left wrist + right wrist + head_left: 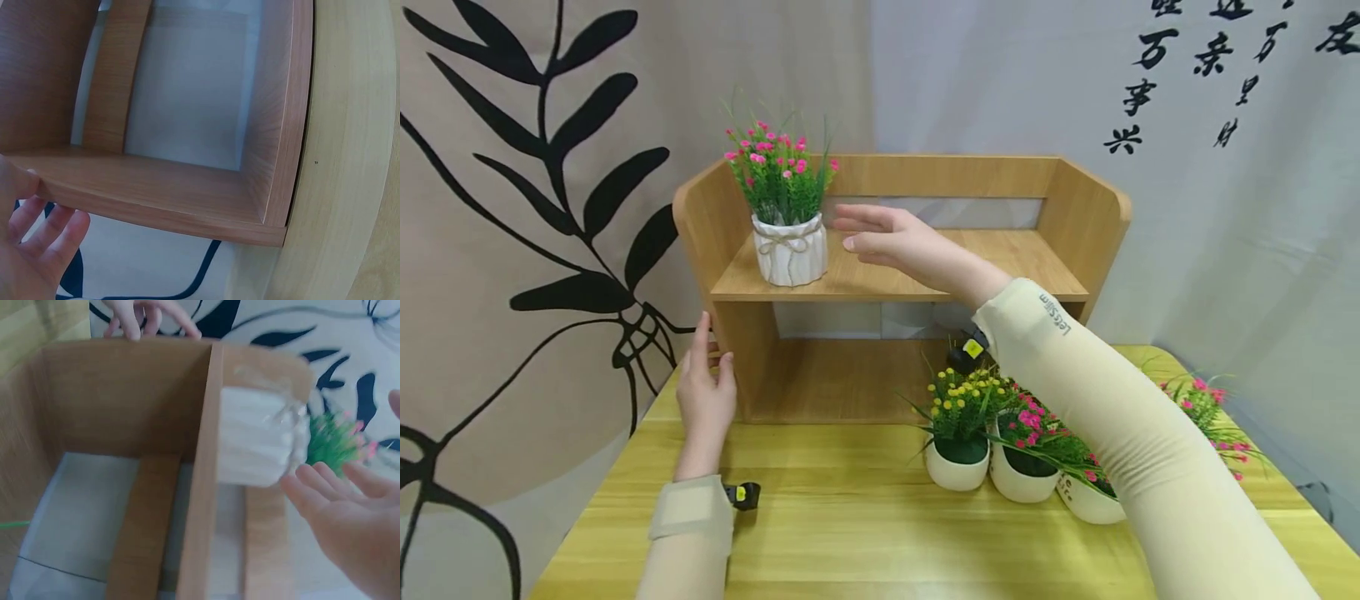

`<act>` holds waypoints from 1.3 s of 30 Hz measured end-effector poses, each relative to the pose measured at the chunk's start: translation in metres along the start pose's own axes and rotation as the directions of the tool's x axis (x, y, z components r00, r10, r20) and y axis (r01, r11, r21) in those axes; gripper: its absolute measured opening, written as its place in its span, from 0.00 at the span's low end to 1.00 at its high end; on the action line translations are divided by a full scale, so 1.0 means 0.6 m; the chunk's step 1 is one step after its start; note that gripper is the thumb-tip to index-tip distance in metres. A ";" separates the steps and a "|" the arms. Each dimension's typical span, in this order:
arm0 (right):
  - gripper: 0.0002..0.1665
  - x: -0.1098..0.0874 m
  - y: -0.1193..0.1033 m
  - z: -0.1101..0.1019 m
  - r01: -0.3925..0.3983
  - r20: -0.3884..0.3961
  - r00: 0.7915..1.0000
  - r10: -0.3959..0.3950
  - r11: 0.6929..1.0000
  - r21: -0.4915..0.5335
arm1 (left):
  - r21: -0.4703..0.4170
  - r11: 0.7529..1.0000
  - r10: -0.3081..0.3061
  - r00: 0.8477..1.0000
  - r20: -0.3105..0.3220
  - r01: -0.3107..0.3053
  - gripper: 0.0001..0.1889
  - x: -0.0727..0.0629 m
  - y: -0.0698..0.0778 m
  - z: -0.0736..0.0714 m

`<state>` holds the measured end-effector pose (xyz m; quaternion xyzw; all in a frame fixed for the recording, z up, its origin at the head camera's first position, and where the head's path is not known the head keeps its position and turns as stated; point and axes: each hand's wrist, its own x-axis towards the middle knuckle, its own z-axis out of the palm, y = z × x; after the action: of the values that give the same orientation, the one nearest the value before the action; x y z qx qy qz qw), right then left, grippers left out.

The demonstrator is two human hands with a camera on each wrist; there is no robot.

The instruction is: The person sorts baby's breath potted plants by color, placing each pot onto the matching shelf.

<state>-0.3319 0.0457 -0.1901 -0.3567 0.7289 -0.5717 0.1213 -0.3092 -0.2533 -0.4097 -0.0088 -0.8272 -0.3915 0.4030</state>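
Sleeve (1120, 417) foremost, white pot (792, 254) stands just beside the right hand (898, 239).

We see a corner furnished in a homely, domestic style; whether it is a lived-in room or an arranged set, we cannot tell. We recognise the style by pale cloth hangings (790, 50) bearing a black leafy branch (576, 293) and columns of Chinese characters (1137, 97), a wood-grain table (835, 517), a two-tier wooden shelf (940, 177), and flowers in white pots (790, 254).
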 end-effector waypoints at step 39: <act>0.29 -0.388 0.235 0.175 0.122 -0.014 0.991 -0.134 0.935 -0.333 | -0.031 0.999 -0.016 1.000 -0.014 0.015 0.37 -0.001 -0.004 0.006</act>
<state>-0.1576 0.1339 -0.4069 -0.4083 0.7920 -0.4538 0.0090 -0.3119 -0.2522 -0.4132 -0.0058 -0.8181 -0.4075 0.4057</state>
